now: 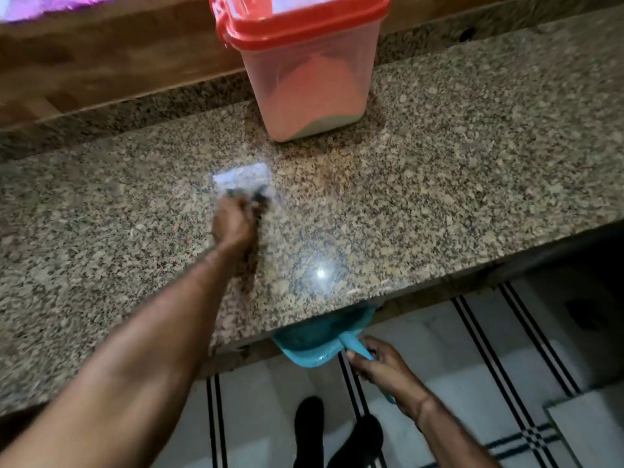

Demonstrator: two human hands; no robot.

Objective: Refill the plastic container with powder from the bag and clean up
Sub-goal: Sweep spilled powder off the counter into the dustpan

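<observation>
So the left hand (236, 224) is out on the stone surface (472, 163), & its fingers (236, 206) are curled on the near edge of a white piece (241, 179). It's blurry, so cloth or paper, can't tell. The right hand (381, 366) is lower, w/ fingers wrapped round the handle of a blue dustpan (314, 342). The pan sits just under the near edge of the surface. Its handle points near & right.

The plastic container (304, 79) stands far back w/ a red lid on top & some powder low inside. No bag in view.

Big thing for the next move, I think: the pan is near & a bit right of the white piece. So the wipe prob has to pull near & slightly right, over the edge. Spilled powder is hard to spot on the speckles.
</observation>
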